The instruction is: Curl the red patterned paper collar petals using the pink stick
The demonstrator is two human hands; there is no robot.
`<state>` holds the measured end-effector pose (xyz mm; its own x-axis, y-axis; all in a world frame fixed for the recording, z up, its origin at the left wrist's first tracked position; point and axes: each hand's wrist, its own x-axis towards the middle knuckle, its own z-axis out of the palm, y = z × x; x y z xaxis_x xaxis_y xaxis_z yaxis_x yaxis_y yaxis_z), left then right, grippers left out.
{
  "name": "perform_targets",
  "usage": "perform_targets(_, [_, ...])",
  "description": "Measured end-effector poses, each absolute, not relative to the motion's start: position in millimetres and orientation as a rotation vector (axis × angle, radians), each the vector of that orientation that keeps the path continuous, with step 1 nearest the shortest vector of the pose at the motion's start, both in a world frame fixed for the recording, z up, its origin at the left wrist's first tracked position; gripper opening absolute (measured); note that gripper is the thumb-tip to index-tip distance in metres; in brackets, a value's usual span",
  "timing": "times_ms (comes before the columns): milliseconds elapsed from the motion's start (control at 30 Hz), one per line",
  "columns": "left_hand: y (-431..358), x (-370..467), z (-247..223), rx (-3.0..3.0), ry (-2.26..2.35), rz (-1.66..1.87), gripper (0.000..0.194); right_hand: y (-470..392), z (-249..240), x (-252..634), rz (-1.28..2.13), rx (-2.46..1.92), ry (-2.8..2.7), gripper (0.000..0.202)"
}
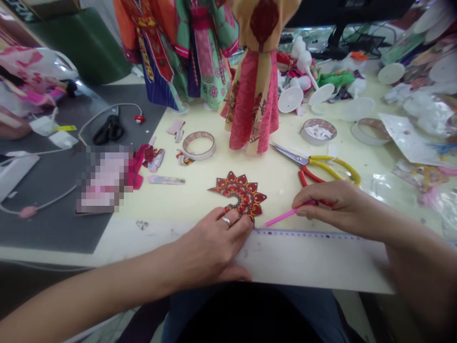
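A red, curved cutout with pointed scalloped petals and a mandala-like pattern point(250, 194) lies on the pale table. My left hand point(217, 245), a ring on one finger, rests its fingers flat on the lower part of it, hiding that part; the thumb is out near the table edge. My right hand point(330, 205) pinches a slim pink pen point(282, 217), whose tip points down-left, close to the cutout's lower right edge. Along the table's front runs a ruler strip point(303, 234), just below the pen tip. Scissors with red and yellow handles point(314, 163) lie open beyond my right hand.
Dressed doll figures point(255, 95) stand at the back. Tape rolls point(199, 145) lie about, one point(318, 131) holding white scraps. Black-handled scissors point(109, 129) and a cable lie on the grey mat point(82, 233), left. White doll parts point(303, 62) and plastic bags pile up at right.
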<state>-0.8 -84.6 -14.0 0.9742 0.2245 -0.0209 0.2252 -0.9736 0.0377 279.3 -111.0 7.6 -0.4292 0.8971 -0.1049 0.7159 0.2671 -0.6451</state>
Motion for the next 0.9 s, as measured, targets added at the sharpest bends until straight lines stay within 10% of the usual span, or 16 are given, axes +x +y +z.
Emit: perform_targets(900, [-88.6,-6.2,-22.3,3.083,0.415,0.149,0.072,-112.2,18.6,289.2,0.662,-1.518,-2.106,0.016])
